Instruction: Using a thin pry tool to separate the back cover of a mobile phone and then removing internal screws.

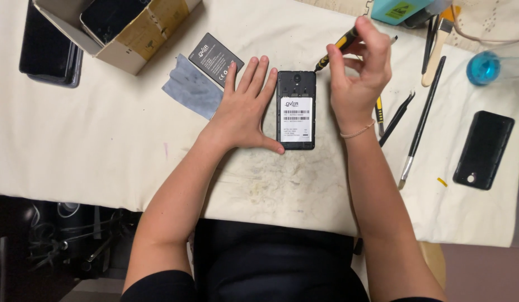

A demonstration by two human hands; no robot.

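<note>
Fingers of the right hand point(357, 72) pinch a yellow-and-black screwdriver point(333, 49), tip at the top edge of the black open-backed phone point(296, 110). Left hand point(243, 109) lies flat, fingers spread, thumb touching the phone's lower left corner. Cream worktop point(91, 145) below it has open room.

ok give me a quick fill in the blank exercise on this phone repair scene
1. The left hand lies flat on the cloth beside the opened ____, whose back cover is off.
2. The right hand holds a yellow and black ____ with its tip at the phone's top edge.
3. The removed battery lies on the table cloth to the ____ of the left hand's fingers.
4. The black back cover lies on the ____ side of the table.

Missing words: phone; screwdriver; left; right
</note>
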